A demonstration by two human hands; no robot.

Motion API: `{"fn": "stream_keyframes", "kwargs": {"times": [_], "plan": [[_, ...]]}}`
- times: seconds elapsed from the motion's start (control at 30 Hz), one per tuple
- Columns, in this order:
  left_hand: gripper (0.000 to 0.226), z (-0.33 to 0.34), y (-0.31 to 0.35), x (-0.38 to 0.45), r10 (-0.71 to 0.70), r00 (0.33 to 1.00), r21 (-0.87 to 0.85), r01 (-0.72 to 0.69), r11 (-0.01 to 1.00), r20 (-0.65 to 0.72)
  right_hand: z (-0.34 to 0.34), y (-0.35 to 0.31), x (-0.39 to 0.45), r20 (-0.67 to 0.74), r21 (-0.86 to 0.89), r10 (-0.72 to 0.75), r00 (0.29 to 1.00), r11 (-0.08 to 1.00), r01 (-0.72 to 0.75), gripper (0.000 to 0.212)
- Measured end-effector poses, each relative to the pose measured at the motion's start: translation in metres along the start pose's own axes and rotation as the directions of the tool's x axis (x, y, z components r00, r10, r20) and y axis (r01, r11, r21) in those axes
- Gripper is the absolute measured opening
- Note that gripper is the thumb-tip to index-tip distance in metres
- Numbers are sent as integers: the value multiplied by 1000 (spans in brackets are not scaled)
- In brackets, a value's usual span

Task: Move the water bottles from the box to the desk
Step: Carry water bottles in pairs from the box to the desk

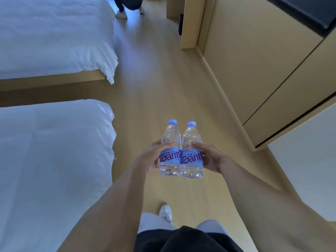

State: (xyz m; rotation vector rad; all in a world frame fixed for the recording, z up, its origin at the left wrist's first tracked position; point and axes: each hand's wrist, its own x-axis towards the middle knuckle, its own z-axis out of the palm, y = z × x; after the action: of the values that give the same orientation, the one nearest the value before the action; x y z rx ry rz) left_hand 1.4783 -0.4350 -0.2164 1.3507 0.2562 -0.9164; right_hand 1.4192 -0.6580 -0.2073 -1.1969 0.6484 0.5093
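- A strip of bare wooden floor (163, 84) runs straight ahead, an open lane between furniture on both sides.
- Two white beds (51, 39) line the left edge of the lane, a narrow floor gap between them.
- Pale cabinet panels (254, 60) wall off the right side.
- Another person's legs and shoes (127, 10) stand at the far end of the lane, beside the far bed.
- A dark bin (180, 24) sits by the cabinet leg, far right.
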Motion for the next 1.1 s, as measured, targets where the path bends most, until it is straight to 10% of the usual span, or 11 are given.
{"fn": "stream_keyframes", "kwargs": {"times": [0.47, 1.1], "plan": [[20, -59, 146, 150, 11, 996, 1, -11, 1000, -89, 16, -153, 175, 77, -14, 9, 997, 1000, -8, 74], [63, -79, 417, 363, 164, 960, -10, -170, 985, -226, 18, -443, 408, 138, -182, -6, 990, 983, 31, 47]]}}
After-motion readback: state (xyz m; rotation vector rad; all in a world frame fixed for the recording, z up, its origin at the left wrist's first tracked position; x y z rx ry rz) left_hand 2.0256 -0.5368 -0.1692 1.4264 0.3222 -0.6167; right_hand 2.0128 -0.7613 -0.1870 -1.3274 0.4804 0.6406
